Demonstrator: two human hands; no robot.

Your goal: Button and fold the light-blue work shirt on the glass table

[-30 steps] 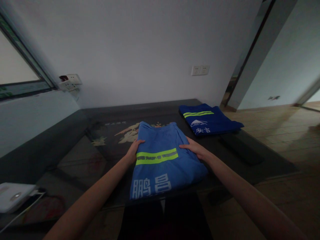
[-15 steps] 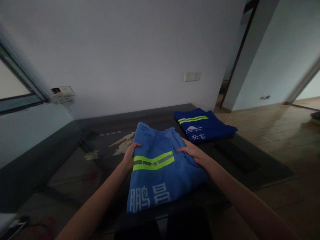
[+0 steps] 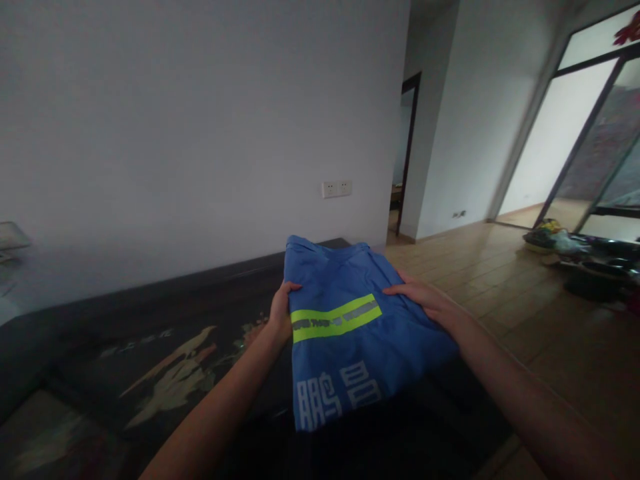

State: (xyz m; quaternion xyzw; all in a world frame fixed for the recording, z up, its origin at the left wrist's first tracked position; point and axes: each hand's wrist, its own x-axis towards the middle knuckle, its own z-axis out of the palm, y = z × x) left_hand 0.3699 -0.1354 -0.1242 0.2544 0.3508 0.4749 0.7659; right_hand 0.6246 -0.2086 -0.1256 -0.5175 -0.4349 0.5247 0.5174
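A folded light-blue work garment [image 3: 340, 277] is held up over the dark table, tilted so its front faces me. It bears a yellow-green reflective stripe and white characters. My left hand [image 3: 283, 308] grips its left edge, thumb on top and fingers beneath, out of sight. On the opposite edge, my right hand [image 3: 424, 297] is closed the same way, thumb lying on the cloth. The darker blue folded garment seen earlier cannot be seen now.
The dark table [image 3: 245, 275] carries a painted bird pattern and runs along a pale wall. A double socket [image 3: 337, 189] is on that wall. At the far right, basins and other items [image 3: 600, 273] stand on the tiled floor [image 3: 470, 267] near glass doors.
My view has swung to the right, bringing the glass doors in. The light-blue garment, in both hands, has moved over to where it covers the darker one's place.
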